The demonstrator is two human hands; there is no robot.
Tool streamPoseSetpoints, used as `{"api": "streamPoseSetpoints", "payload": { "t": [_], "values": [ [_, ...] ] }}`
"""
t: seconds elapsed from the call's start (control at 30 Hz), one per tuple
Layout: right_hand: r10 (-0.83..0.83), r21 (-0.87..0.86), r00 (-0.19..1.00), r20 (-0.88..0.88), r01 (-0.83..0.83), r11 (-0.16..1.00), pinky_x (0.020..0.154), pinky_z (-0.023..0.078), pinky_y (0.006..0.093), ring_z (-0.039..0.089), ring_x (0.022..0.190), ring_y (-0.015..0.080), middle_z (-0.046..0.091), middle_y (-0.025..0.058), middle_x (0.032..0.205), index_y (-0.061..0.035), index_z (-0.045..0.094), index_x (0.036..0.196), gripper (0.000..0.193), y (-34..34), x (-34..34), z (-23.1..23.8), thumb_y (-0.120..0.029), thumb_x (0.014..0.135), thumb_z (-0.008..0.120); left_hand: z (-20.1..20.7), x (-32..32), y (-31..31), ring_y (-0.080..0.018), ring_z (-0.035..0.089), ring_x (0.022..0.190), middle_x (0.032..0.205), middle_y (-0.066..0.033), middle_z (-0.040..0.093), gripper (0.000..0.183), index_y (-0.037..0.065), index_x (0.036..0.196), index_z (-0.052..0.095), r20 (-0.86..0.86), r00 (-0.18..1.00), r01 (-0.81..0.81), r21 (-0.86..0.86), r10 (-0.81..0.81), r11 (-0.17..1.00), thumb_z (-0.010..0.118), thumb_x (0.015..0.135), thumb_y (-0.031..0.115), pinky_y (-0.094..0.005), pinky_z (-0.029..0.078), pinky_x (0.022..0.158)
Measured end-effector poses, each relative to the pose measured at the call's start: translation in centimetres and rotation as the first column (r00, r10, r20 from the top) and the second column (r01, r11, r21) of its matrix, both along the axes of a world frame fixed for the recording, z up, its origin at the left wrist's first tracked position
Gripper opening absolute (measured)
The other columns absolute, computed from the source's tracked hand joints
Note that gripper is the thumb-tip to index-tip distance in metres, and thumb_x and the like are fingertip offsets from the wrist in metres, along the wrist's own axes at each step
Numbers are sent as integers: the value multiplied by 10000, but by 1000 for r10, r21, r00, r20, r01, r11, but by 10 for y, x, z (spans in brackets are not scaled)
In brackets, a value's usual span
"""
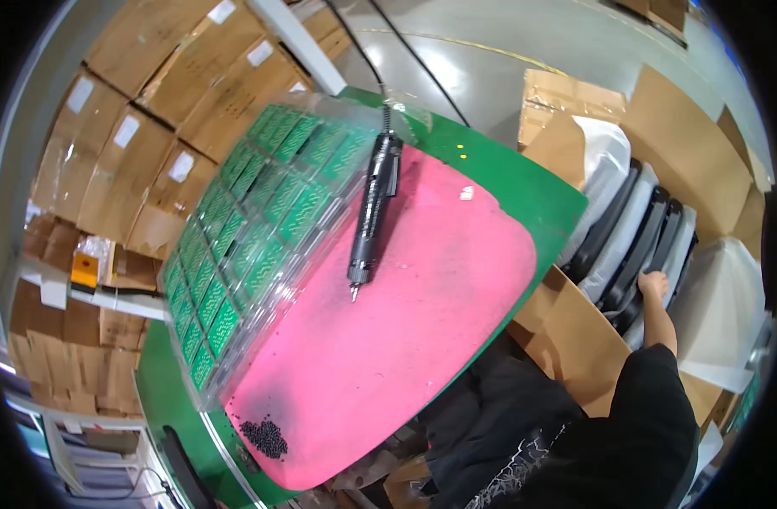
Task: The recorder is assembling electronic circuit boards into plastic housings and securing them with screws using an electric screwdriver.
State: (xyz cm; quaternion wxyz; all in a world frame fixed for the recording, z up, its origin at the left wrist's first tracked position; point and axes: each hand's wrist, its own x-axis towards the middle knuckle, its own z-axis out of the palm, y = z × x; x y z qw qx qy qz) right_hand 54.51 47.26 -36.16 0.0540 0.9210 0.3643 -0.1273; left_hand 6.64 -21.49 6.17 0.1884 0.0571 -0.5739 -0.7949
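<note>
My right hand [654, 286] reaches down into an open cardboard box [579, 339] on the right. Its fingers are closed over the upper edge of one of several long black plastic casings [640, 242] that stand side by side. White foam sheets [623, 229] separate the casings. The lower parts of the casings are hidden inside the box. My left hand is not in view. A black electric screwdriver [373, 208] lies on the pink mat [405, 322], its bit pointing toward me and its cable running up from the far end.
Clear plastic trays of green circuit boards [261, 204] stand stacked on the green table [511, 170], left of the screwdriver. Small black screws [264, 438] lie heaped on the mat's near left corner. Stacked cartons [109, 161] line the left side. A smaller carton [567, 97] sits behind the open box.
</note>
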Motion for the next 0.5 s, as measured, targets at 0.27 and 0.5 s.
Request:
{"api": "streamPoseSetpoints", "payload": {
  "t": [0.27, 0.5],
  "values": [
    [318, 51, 925, -209, -315, 948, 1003, 460, 394, 603, 1177, 363, 639, 290, 1193, 131, 651, 1091, 575, 14, 62, 1, -316, 729, 638, -113, -116, -214, -279, 612, 1019, 1197, -121, 633, 356, 22, 1223, 563, 243, 955, -262, 407, 172, 875, 543, 940, 236, -412, 485, 907],
    [191, 281, 443, -876, 147, 948, 620, 494, 338, 551, 639, 190, 565, 28, 732, -78, 576, 783, 101, 13, 145, 106, -167, 755, 612, -119, -132, -122, -262, 394, 1340, 1439, -141, 441, 490, 6, 1389, 418, 38, 964, -267, 145, 264, 953, 543, 965, 218, -412, 292, 1139]
  ]
}}
